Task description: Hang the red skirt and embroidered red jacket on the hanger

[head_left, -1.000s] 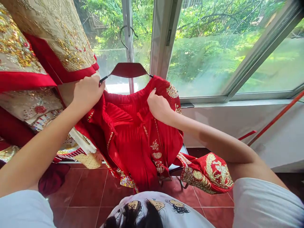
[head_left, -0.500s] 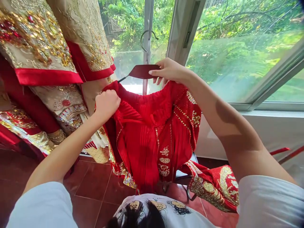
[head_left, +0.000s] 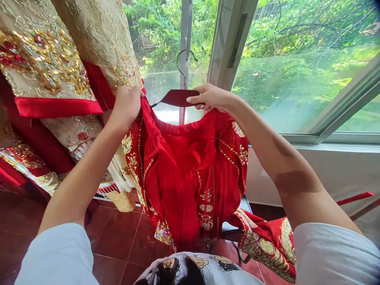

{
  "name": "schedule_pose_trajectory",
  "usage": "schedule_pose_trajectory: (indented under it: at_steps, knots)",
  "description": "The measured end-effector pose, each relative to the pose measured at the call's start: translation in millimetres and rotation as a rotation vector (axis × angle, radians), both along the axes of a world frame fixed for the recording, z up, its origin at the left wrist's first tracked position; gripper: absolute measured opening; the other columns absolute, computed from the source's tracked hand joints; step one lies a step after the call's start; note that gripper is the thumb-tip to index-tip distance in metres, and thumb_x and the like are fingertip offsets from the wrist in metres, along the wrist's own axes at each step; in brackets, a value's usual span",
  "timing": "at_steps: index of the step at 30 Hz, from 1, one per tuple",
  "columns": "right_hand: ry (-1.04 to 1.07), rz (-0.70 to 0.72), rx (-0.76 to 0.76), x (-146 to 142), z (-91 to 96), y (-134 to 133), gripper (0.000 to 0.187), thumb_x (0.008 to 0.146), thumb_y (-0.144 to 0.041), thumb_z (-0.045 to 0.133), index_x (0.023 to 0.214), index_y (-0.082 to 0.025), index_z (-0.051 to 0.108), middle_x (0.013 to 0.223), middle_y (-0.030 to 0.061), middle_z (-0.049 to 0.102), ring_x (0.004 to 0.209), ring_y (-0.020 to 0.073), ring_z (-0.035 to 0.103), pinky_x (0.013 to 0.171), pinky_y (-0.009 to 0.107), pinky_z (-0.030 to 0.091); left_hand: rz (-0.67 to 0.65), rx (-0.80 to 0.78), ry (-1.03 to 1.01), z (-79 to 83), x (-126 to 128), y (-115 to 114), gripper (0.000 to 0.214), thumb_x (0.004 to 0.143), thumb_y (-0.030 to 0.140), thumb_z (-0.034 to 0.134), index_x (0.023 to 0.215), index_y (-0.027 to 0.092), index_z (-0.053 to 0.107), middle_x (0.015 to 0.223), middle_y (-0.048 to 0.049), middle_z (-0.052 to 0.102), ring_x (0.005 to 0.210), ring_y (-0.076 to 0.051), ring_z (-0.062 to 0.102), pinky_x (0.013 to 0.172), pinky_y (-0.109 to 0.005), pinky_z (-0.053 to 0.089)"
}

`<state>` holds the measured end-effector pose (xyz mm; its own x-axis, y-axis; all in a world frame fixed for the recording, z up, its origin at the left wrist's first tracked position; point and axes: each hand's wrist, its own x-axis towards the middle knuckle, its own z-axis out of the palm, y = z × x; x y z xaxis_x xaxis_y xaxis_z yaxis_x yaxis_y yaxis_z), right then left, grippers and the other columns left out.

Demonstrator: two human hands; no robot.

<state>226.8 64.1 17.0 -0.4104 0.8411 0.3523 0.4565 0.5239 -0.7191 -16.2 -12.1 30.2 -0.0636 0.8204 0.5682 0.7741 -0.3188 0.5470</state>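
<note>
A red pleated skirt (head_left: 178, 174) with gold embroidery and beaded edging hangs in front of me, its gathered waistband spread wide. My left hand (head_left: 127, 103) is closed on the waistband's left end, beside the left side of the hanger. With its thumb in front, my right hand (head_left: 210, 97) grips the right part of a dark red clothes hanger (head_left: 179, 97); its metal hook points up and hangs on nothing I can make out. The skirt's right end sits just below my right hand, where some fingers are hidden.
Cream and red garments (head_left: 56, 71) with gold sequins hang at the left. Another red embroidered garment (head_left: 267, 241) lies over a chair (head_left: 231, 227) at the lower right. Sliding windows (head_left: 297, 79) stand behind, above a white wall. The floor (head_left: 115, 233) is dark red tile.
My left hand has moved up and slightly left, raising the left end of the waistband towards the hanger. In the view, the hanger and my right hand sit slightly lower.
</note>
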Motion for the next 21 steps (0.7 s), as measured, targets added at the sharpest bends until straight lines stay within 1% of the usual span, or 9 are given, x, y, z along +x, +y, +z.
schedule_pose_trajectory:
  at_steps: [3, 8, 9, 12, 13, 14, 17, 19, 21]
  knots:
    - [0.000, 0.007, -0.037, 0, 0.5, -4, 0.034, 0.076, -0.050, 0.073, 0.088, -0.020, 0.063, 0.055, -0.0028, 0.041, 0.051, 0.0085, 0.037, 0.047, 0.025, 0.032, 0.049, 0.068, -0.125, -3.7, 4, 0, 0.024, 0.087, 0.027, 0.040, 0.066, 0.022, 0.049, 0.057, -0.0011, 0.048, 0.063, -0.016, 0.055, 0.056, -0.031, 0.040]
    - [-0.009, 0.027, -0.004, -3, -0.2, -12, 0.033, 0.080, -0.050, 0.069, 0.091, -0.020, 0.063, 0.057, -0.0021, 0.041, 0.053, 0.0099, 0.039, 0.047, 0.026, 0.034, 0.116, 0.203, -0.096, -0.8, 9, 0, 0.033, 0.087, 0.021, 0.037, 0.054, 0.022, 0.042, 0.052, -0.0002, 0.044, 0.060, -0.015, 0.053, 0.056, -0.030, 0.040]
    - [-0.016, 0.021, 0.014, -3, -1.3, -13, 0.032, 0.081, -0.050, 0.068, 0.091, -0.020, 0.062, 0.058, -0.0017, 0.041, 0.054, 0.0103, 0.040, 0.048, 0.026, 0.035, 0.083, 0.168, -0.027, -1.3, 10, -3, 0.035, 0.086, 0.020, 0.039, 0.052, 0.021, 0.041, 0.050, -0.0001, 0.044, 0.057, -0.015, 0.052, 0.055, -0.030, 0.039]
    - [-0.062, -0.028, 0.114, -6, -7.5, -9, 0.031, 0.086, -0.050, 0.063, 0.090, -0.019, 0.061, 0.063, 0.0004, 0.047, 0.060, 0.0124, 0.044, 0.055, 0.028, 0.040, -0.155, -0.161, 0.284, -2.7, 12, -15, 0.041, 0.086, 0.029, 0.046, 0.046, 0.021, 0.042, 0.046, -0.0004, 0.043, 0.049, -0.014, 0.048, 0.053, -0.030, 0.039]
    - [-0.085, -0.060, 0.172, -7, -10.5, -7, 0.031, 0.087, -0.051, 0.061, 0.090, -0.019, 0.060, 0.065, 0.0013, 0.049, 0.064, 0.0135, 0.046, 0.059, 0.028, 0.042, -0.189, -0.204, 0.367, -2.1, 13, -18, 0.044, 0.088, 0.035, 0.046, 0.047, 0.020, 0.044, 0.046, -0.0010, 0.044, 0.049, -0.014, 0.049, 0.054, -0.030, 0.040]
    - [-0.107, -0.107, 0.243, -8, -14.0, -6, 0.032, 0.089, -0.051, 0.059, 0.090, -0.019, 0.060, 0.068, 0.0025, 0.051, 0.068, 0.0149, 0.048, 0.063, 0.030, 0.044, -0.168, -0.162, 0.422, -0.7, 14, -18, 0.045, 0.089, 0.041, 0.046, 0.050, 0.019, 0.048, 0.050, -0.0019, 0.047, 0.053, -0.015, 0.052, 0.059, -0.030, 0.043]
    - [-0.156, -0.328, 0.481, -5, -25.6, -8, 0.032, 0.090, -0.051, 0.055, 0.092, -0.019, 0.062, 0.078, 0.0072, 0.058, 0.081, 0.0206, 0.053, 0.074, 0.035, 0.046, 0.051, 0.231, 0.496, 3.8, 15, -4, 0.038, 0.088, 0.051, 0.050, 0.079, 0.016, 0.061, 0.082, -0.0087, 0.064, 0.086, -0.024, 0.062, 0.082, -0.036, 0.046]
    - [-0.168, -0.472, 0.614, 4, -33.0, -17, 0.035, 0.088, -0.053, 0.056, 0.094, -0.019, 0.063, 0.085, 0.0106, 0.061, 0.089, 0.0248, 0.055, 0.079, 0.038, 0.045, 0.058, 0.218, 0.571, 2.6, 14, 14, 0.041, 0.086, 0.054, 0.053, 0.099, 0.015, 0.062, 0.103, -0.0132, 0.066, 0.102, -0.029, 0.060, 0.092, -0.039, 0.044]
    - [-0.198, -0.537, 0.654, 17, -39.6, -30, 0.037, 0.087, -0.055, 0.056, 0.090, -0.019, 0.064, 0.083, 0.0112, 0.061, 0.090, 0.0267, 0.056, 0.079, 0.040, 0.044, 0.003, 0.053, 0.637, -2.9, 11, 31, 0.043, 0.089, 0.053, 0.050, 0.106, 0.016, 0.063, 0.103, -0.0146, 0.067, 0.103, -0.030, 0.061, 0.091, -0.039, 0.045]
